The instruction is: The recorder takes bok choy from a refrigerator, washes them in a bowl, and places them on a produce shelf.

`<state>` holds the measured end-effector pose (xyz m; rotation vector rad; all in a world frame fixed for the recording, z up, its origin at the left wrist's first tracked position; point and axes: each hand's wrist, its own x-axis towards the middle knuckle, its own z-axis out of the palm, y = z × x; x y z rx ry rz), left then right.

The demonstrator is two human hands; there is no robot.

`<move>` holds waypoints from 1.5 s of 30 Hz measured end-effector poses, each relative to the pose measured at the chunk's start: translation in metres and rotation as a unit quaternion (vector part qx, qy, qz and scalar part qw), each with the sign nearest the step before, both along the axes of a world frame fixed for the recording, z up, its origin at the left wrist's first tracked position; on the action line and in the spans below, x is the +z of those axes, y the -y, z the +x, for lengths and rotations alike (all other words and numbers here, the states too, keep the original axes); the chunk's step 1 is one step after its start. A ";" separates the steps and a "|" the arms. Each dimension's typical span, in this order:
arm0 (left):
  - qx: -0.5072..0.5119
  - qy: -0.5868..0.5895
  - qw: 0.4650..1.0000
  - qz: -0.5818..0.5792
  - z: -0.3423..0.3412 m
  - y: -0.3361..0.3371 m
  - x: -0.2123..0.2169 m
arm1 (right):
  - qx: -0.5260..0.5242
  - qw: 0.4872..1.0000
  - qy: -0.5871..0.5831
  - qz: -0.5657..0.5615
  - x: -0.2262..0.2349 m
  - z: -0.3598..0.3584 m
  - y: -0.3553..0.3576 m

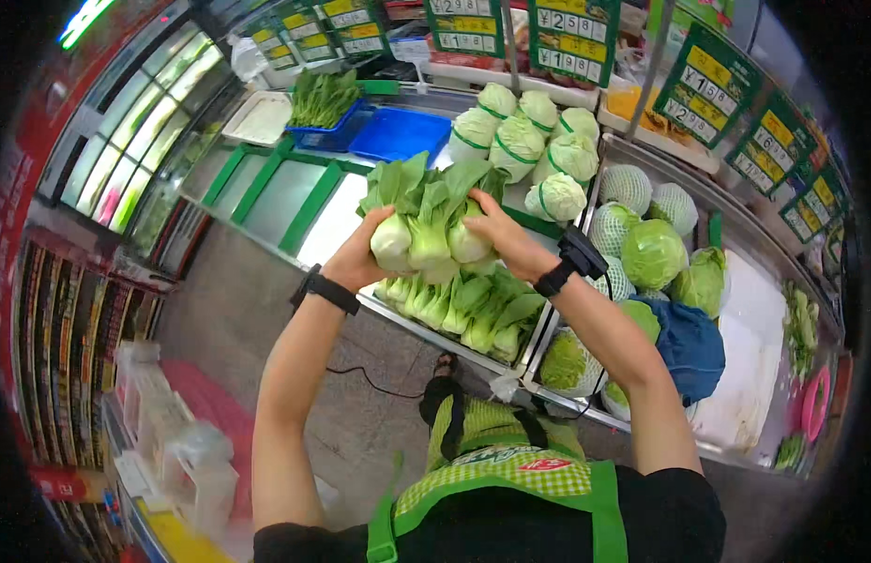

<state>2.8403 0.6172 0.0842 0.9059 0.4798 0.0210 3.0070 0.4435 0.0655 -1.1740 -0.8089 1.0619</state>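
Observation:
Between my two hands is a bunch of several bok choy [429,242], white bases toward me and green leaves pointing away. My left hand [358,251] is closed around the bunch's left side. On its right side my right hand [510,242] grips it, fingers over the leaves. The bunch is lifted above the display stand. Beneath it, a row of bok choy [468,305] lies along the stand's near edge, partly hidden by what I hold. Both wrists wear black straps.
Beyond are a blue tray [401,134], leafy greens [325,99] in a blue basket and wrapped cabbages [518,147]. On the right, a bin holds round cabbages [653,253] and a dark blue cloth [681,347]. Green dividers [310,208] cross the stand. A black cable [370,377] hangs below.

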 end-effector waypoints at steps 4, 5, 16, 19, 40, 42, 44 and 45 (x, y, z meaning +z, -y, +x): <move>-0.105 -0.068 0.992 -0.001 0.068 -0.078 -0.043 | -0.085 0.994 -0.037 -0.052 -0.044 0.037 -0.041; -0.115 -0.076 0.990 -0.003 0.085 -0.092 -0.057 | -0.109 0.992 -0.035 -0.055 -0.057 0.044 -0.052; -0.266 -0.171 0.938 -0.141 0.171 -0.159 -0.215 | -0.185 0.959 -0.101 -0.190 -0.208 0.078 -0.097; -0.269 -0.218 0.930 -0.121 0.165 -0.158 -0.242 | -0.185 0.939 -0.065 -0.281 -0.240 0.070 -0.094; -0.078 -0.212 0.845 0.484 0.110 -0.170 -0.298 | -0.007 0.881 0.201 -0.429 -0.216 0.062 -0.099; -0.075 -0.198 0.801 0.559 0.109 -0.172 -0.308 | -0.026 0.892 0.198 -0.405 -0.211 0.068 -0.091; -0.100 -0.208 0.847 0.479 0.110 -0.175 -0.313 | -0.030 0.896 0.177 -0.406 -0.201 0.076 -0.077; -0.083 -0.221 0.877 0.420 0.109 -0.177 -0.313 | -0.061 0.909 0.163 -0.379 -0.194 0.077 -0.069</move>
